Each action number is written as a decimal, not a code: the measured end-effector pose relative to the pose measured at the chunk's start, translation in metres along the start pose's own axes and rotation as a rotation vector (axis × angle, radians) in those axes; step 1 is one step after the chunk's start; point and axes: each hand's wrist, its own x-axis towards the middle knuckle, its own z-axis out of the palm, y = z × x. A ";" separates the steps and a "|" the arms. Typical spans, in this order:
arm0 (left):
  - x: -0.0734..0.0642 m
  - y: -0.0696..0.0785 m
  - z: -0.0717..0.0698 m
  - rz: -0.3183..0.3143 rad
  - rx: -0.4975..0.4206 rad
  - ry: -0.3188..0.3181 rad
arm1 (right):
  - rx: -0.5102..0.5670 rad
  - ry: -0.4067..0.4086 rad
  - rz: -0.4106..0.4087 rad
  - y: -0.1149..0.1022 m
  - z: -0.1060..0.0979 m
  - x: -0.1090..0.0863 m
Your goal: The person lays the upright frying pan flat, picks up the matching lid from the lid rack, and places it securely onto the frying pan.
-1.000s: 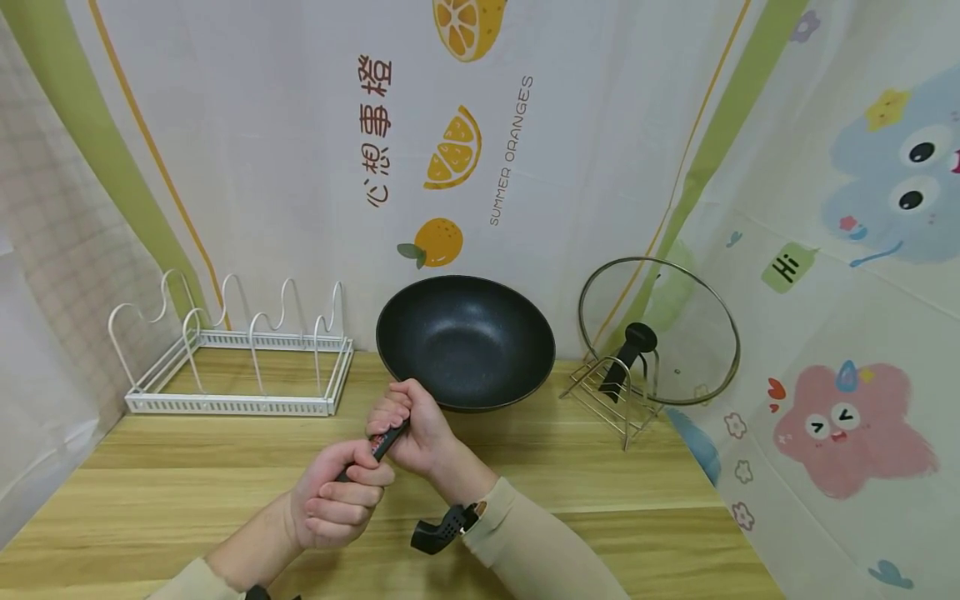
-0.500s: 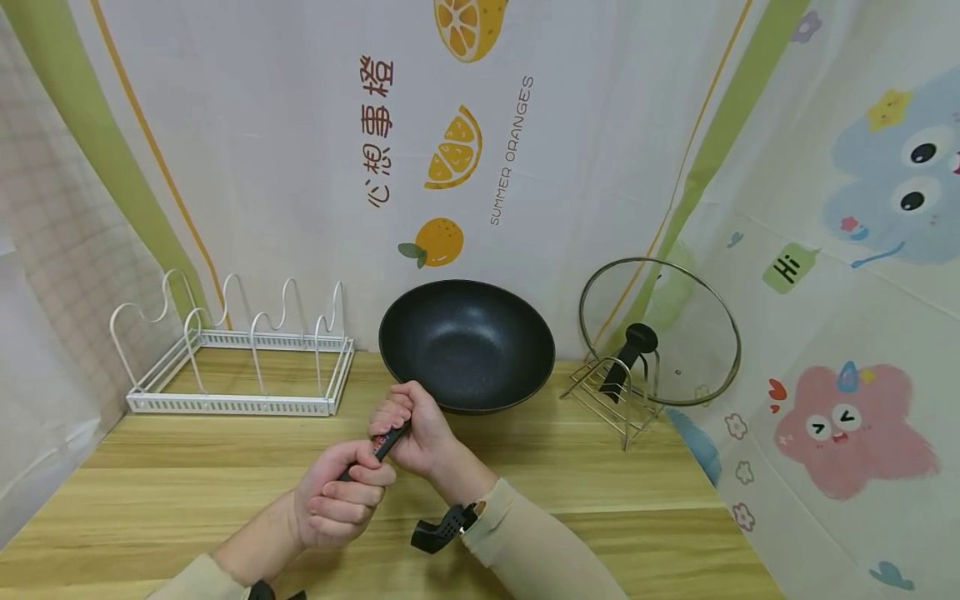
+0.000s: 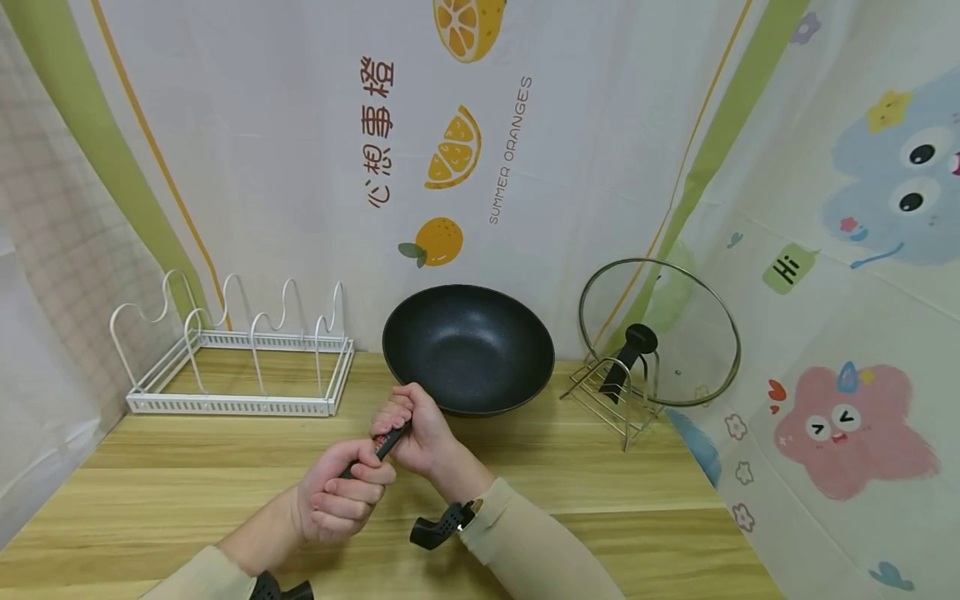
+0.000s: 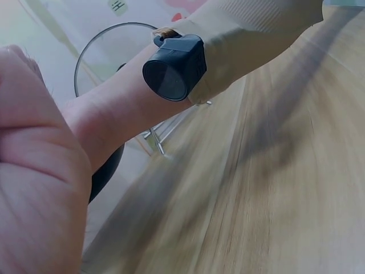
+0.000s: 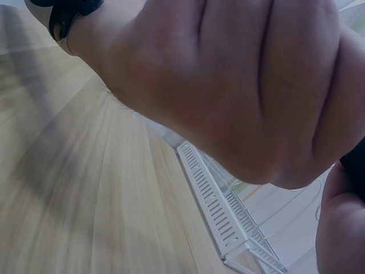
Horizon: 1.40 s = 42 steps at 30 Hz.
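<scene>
A black wok [image 3: 468, 350] is held tilted in front of the back curtain, its dark inner face turned toward me. My right hand [image 3: 420, 433] grips the black handle [image 3: 392, 439] close to the pan. Further down, my left hand [image 3: 343, 492] wraps the handle's lower end with curled fingers. In the left wrist view the left hand [image 4: 40, 177] fills the left side, and a dark edge of the wok [image 4: 107, 174] shows behind the right forearm. The right wrist view has the left fist [image 5: 239, 97] large in front, with part of the right hand [image 5: 342, 237] below.
A white metal rack [image 3: 232, 406] with looped dividers stands on the wooden table [image 3: 187, 492] at the left. To the right, a glass lid [image 3: 697, 333] with a black knob leans upright in a small wire stand [image 3: 626, 417]. Printed curtains [image 3: 300, 167] enclose the back and sides.
The wok's far rim has come down a little and its left edge has shifted slightly right. Both hands keep their hold on the handle and have barely moved.
</scene>
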 end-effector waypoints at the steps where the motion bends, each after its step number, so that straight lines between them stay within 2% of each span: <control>1: 0.000 0.000 -0.001 -0.001 -0.002 -0.001 | -0.001 0.000 -0.001 0.000 -0.001 0.000; 11: -0.005 0.000 -0.009 -0.005 -0.015 0.004 | 0.008 0.004 0.017 0.002 -0.011 0.006; 19: -0.006 -0.001 -0.014 -0.006 -0.013 0.016 | 0.012 0.008 -0.005 0.004 -0.017 0.007; 32: -0.009 -0.003 -0.019 -0.011 -0.016 0.026 | 0.018 0.055 0.010 0.007 -0.025 0.009; 42: -0.009 -0.007 -0.021 0.012 -0.019 0.040 | 0.021 0.066 0.014 0.009 -0.030 0.011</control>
